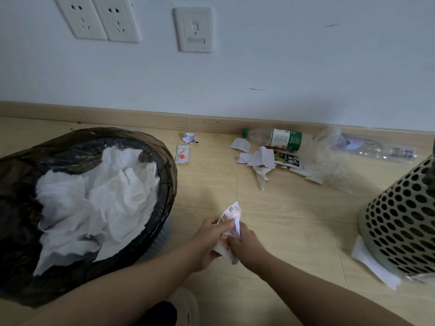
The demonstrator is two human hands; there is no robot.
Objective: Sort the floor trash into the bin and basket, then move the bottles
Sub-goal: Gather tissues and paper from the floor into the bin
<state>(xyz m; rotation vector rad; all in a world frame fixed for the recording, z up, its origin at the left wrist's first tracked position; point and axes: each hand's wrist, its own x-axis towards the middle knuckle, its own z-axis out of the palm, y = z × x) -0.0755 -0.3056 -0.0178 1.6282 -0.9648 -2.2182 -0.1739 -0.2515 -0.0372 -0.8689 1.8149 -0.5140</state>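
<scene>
Both hands meet low over the floor [294, 231]: left hand [209, 238] and right hand [246, 245] each pinch a crumpled paper scrap [231, 214] in curled fingers, probably balling it up for the lined bin [150, 140] just beside them. Bottles [286, 138] lie against the skirting.

The dark wrapper [286, 159] carries large white Chinese characters lying sideways, too blurred to read with any certainty, beside a yellow-green figure that looks like an 8; the green-capped bottle [280, 138] bears a white-and-green label with small red characters at one edge and columns of fine print, none legible; the small white sachet [182, 154] shows an orange-red diamond mark and faint red lettering too small to read; the crumpled paper [231, 216] has grey printed blocks, unreadable; the clear bottle [376, 148] wears a bluish label, illegible.
</scene>
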